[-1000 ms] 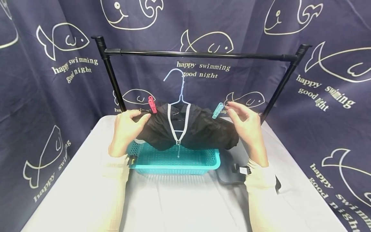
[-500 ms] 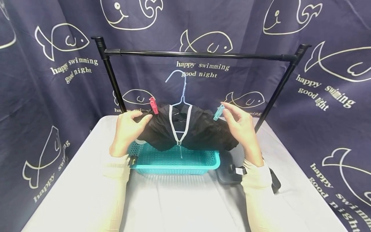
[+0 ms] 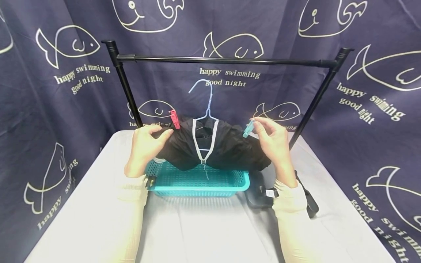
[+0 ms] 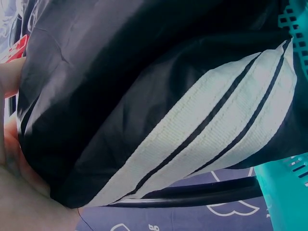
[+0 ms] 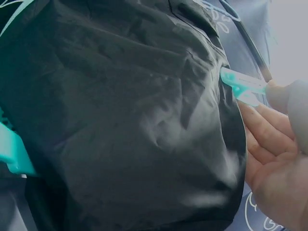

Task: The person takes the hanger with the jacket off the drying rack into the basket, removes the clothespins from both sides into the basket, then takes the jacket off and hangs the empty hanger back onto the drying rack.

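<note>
A black jacket (image 3: 230,149) with a white front zip hangs on a light blue wire hanger (image 3: 209,100), held up above a basket. My left hand (image 3: 144,148) pinches the jacket's left shoulder edge, close to a red clothespin (image 3: 175,119) clipped there. White stripes on that sleeve (image 4: 207,115) fill much of the left wrist view. At the opposite shoulder my right hand (image 3: 274,142) pinches the end of a light blue clothespin (image 5: 243,84). Its tip meets the jacket fabric; whether it bites the hanger inside is hidden.
A turquoise basket (image 3: 197,191) stands on the white table (image 3: 197,230) under the jacket. Behind rises a black rail rack (image 3: 227,60). Right of the basket lies a dark flat object (image 3: 258,197), partly hidden by the right forearm. A patterned curtain (image 3: 79,120) surrounds the table.
My right hand has moved left onto the light blue clothespin and now pinches it. The hanger and jacket have shifted slightly to the right. My left hand keeps its hold.
</note>
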Available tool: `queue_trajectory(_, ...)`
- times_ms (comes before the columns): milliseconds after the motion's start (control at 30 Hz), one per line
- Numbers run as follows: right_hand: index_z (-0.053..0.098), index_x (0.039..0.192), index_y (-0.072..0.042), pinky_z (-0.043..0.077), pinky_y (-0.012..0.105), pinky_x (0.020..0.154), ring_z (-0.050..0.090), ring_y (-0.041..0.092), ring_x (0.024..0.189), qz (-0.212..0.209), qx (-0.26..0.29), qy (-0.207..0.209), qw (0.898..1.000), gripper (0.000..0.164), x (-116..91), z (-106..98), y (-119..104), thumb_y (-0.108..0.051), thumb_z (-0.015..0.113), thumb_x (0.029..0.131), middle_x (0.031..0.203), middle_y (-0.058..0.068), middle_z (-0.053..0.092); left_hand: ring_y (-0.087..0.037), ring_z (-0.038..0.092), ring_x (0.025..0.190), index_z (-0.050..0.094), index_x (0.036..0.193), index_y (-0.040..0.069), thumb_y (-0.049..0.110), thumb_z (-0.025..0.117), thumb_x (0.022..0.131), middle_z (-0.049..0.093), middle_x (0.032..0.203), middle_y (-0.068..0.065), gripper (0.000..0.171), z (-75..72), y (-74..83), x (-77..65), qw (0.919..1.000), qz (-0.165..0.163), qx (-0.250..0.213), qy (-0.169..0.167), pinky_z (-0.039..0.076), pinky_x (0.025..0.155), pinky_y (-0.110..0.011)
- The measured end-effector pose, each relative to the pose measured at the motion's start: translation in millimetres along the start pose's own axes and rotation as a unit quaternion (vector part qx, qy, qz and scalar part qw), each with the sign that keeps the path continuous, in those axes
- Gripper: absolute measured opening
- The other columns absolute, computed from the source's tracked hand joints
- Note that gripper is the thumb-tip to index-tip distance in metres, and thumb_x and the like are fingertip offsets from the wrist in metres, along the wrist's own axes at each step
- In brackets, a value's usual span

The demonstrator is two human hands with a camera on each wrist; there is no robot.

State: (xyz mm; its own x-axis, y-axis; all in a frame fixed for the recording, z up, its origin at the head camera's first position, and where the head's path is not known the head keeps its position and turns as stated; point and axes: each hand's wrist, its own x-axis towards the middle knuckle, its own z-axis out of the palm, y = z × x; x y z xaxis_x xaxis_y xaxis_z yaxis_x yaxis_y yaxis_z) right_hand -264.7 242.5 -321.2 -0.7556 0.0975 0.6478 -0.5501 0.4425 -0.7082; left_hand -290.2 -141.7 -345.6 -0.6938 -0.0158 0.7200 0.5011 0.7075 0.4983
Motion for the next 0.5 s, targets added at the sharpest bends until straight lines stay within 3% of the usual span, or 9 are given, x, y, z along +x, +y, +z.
queue_trajectory(133, 0.077, 0.116, -0.005, 0.055, 0.016, 0.077, 0.073, -0.003, 0.08, 0.001, 0.014, 0.012, 1.0, 0.022, -0.8, 1.8, 0.6, -0.018, 0.071, 0.099, 0.105, 0.013, 0.079, -0.024, 0.056, 0.064, 0.077, 0.073, 0.014, 0.036, 0.081, 0.086, 0.067, 0.068, -0.003, 0.026, -0.4, 0.8, -0.7, 1.0, -0.004, -0.004, -0.002, 0.04, 0.061, -0.039)
queue_trajectory(367, 0.077, 0.11, 0.003, 0.059, 0.021, 0.074, 0.074, 0.001, 0.079, -0.007, 0.08, 0.032, 0.996, 0.017, -0.3, 5.7, 4.6, -0.004, 0.072, 0.096, 0.104, 0.022, 0.077, -0.025, 0.06, 0.068, 0.079, 0.078, 0.014, 0.037, 0.081, 0.086, 0.071, 0.074, -0.004, 0.025, -0.8, 3.0, -1.0, 0.9999, -0.007, -0.004, -0.006, 0.042, 0.063, -0.04)
queue_trajectory(500, 0.079, 0.105, 0.001, 0.058, 0.021, 0.072, 0.074, 0.002, 0.077, -0.007, 0.075, 0.048, 0.996, 0.013, 0.0, 7.5, 4.0, -0.003, 0.072, 0.095, 0.101, 0.021, 0.078, -0.025, 0.06, 0.069, 0.078, 0.078, 0.013, 0.036, 0.082, 0.086, 0.072, 0.075, -0.005, 0.025, -1.7, 3.5, -1.2, 1.0, -0.004, -0.007, -0.005, 0.042, 0.063, -0.04)
